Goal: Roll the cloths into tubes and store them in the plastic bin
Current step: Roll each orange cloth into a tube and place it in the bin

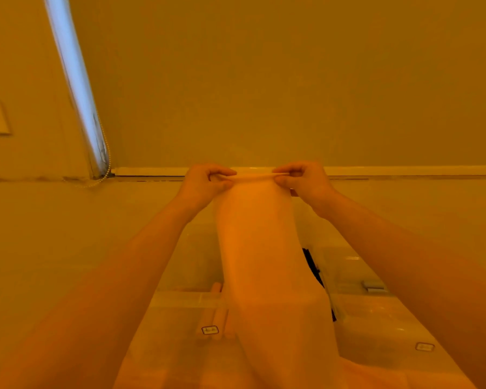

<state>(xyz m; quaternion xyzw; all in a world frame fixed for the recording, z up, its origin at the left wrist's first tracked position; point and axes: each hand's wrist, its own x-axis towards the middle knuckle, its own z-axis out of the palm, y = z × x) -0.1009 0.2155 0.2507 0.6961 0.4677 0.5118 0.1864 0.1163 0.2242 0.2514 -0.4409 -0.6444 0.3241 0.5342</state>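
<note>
So: my left hand pinches the far left corner of the pale rectangular cloth, my right hand pinches the far right corner, edge pulled taut between them at frame centre. Cloth hangs or lies from that edge back toward me, long axis running centre to bottom of frame. Both hands equally near. Under it, lower centre, the clear plastic bin, with what looks like a rolled cloth tube inside. My read: rolling starts from this held far edge, toward me.
</note>
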